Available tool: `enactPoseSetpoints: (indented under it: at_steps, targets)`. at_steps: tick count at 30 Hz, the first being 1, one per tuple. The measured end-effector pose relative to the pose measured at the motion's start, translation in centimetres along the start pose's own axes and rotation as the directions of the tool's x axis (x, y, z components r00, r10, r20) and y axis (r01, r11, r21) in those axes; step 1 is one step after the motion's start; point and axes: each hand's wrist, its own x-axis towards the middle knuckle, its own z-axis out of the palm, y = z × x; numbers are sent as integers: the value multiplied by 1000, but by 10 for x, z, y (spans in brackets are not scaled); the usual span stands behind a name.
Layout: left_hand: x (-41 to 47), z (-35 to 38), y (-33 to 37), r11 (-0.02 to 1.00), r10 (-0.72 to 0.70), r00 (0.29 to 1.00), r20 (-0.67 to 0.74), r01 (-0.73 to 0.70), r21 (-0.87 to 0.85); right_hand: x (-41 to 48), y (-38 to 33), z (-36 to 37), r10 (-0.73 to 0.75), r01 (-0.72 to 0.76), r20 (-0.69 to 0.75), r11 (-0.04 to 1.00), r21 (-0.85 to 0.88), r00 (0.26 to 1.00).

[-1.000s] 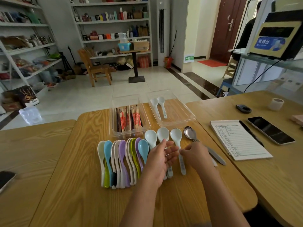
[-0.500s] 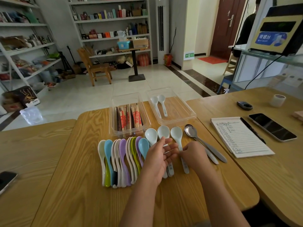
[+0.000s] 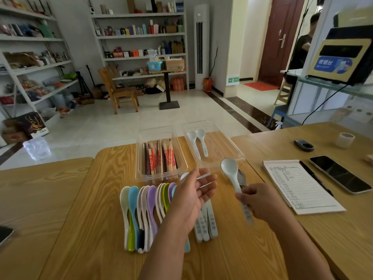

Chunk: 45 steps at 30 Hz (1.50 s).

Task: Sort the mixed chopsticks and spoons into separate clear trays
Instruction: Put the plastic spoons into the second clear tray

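Head view: right hand (image 3: pixel 260 201) round a pale spoon (image 3: pixel 229 169) by its handle, left hand (image 3: pixel 191 196) palm-up, fingers relaxed

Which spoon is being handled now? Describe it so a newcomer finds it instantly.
On the middle wooden table, find the right-hand clear tray at the far edge. Just before its near corner, a pale spoon is held in the air, handle gripped by the right hand. Every other spoon rests on the table or in the tray.
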Motion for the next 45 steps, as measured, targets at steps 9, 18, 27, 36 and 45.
enactPoseSetpoints:
  at_steps: [9,18,27,36,45]
  targets:
    - [91,14,70,998,50,999,10,-50,32,146,-94,-9,-92,80,-111,991,-107,990]
    - [177,8,86,997,12,999,-50,-8,80,261,-109,44,-116,27,-196,912,-409,974]
    - [204,-4,79,997,4,999,-48,0,73,289,-93,65,-132,52,-158,901,-431,979]
    - [210,-1,69,992,-80,995,-65,86,97,294,-87,65,-73,7,-161,925,-380,984]
    - [178,4,73,992,-70,996,-62,76,103,262,-106,39,-116,42,-231,953,-301,966]
